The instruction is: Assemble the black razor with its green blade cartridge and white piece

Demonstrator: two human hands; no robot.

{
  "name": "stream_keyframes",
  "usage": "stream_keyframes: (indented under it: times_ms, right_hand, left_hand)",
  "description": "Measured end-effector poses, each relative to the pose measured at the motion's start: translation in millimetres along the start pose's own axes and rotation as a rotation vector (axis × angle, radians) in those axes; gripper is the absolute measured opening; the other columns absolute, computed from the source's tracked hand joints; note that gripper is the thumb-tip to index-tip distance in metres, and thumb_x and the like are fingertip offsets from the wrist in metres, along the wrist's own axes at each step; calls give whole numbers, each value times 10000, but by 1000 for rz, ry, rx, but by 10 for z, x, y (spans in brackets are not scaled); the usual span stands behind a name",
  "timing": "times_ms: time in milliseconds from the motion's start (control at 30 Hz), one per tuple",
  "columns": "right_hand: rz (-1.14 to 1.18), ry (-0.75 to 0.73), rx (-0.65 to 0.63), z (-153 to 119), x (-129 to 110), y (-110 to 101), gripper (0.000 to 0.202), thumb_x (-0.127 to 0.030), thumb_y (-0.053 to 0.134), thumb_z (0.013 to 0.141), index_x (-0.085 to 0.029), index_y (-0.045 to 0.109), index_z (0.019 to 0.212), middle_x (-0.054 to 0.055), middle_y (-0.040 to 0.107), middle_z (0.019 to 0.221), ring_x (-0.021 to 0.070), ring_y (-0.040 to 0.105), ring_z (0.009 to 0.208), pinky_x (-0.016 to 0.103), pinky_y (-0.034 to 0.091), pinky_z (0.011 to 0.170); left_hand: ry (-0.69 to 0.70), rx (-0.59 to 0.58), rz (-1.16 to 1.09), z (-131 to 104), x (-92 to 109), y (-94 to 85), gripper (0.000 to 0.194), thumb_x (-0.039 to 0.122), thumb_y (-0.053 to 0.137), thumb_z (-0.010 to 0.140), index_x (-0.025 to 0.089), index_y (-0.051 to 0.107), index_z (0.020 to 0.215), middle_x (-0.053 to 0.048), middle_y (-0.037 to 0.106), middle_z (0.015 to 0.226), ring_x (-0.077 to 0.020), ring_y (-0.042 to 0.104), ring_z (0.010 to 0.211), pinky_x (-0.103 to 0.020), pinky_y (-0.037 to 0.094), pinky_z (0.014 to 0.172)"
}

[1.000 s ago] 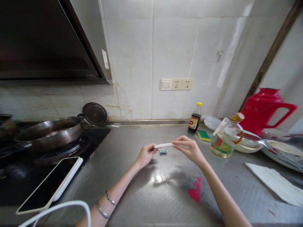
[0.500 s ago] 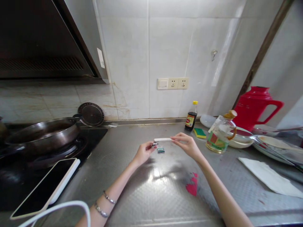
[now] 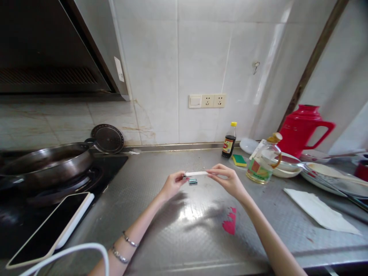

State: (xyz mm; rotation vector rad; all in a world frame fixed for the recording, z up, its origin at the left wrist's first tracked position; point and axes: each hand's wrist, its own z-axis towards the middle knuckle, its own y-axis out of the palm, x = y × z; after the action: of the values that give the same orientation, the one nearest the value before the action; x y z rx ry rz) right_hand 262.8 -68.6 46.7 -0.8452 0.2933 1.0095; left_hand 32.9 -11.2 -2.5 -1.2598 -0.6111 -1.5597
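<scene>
Above the steel counter [image 3: 161,241], my right hand [image 3: 225,178] is closed on the right end of a slim white stick-like object [image 3: 197,174]. My left hand [image 3: 174,184] has its fingers pinched at the object's left end, where a small dark piece partly shows between the fingertips. The white object is held roughly level between both hands. Just below it, a small green-and-silver item, which looks like batteries [image 3: 193,181], lies on the counter. Two silver bracelets are on my left wrist.
On the left are a phone [image 3: 47,230], a white cable [image 3: 77,247] and a pan [image 3: 47,163] on the stove. A dark sauce bottle [image 3: 229,143], a sponge [image 3: 239,160], an oil jug [image 3: 260,166], a red flask [image 3: 300,132], dishes and a white cloth [image 3: 320,209] stand or lie right.
The white object's left end has come down to my left fingertips, so less of the small dark piece shows there. The whole view has shifted slightly.
</scene>
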Motion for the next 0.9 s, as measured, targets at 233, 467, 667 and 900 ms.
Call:
stream_keyframes:
  times_ms: [233,467,667,900]
  right_hand:
    - [-14,5,28,-15,-27,10,268,-397,571,802,-222,707,952,60,632,803,171,591,746,279,467,671]
    - [-12,27,50,-16,-11,26,254,-382,582,797,-221,709,946,57,631,796,170,592,748,277,462,683]
    - [10,5,47,-45,-35,44,267,-393,574,800,-216,705,952,59,631,794,167,586,736,275,462,659]
    - [-66,-5,148,-8,-36,66,259,-379,546,824,-225,701,962,54,623,761,162,573,700,280,451,638]
  left_hand:
    - [10,-3,4,2,8,6,309,407,635,722,123,634,845,-52,653,795,-158,583,768,-269,435,742]
    - [18,4,-4,-6,-5,20,335,413,629,729,116,640,884,-74,657,831,-172,587,794,-287,440,760]
    - [7,-2,-25,-5,-1,19,319,391,647,718,121,643,888,-72,663,839,-169,599,792,-283,441,759]
    - [-54,15,-74,-3,-19,15,328,334,676,685,134,616,938,-67,667,808,-154,605,730,-269,451,693]
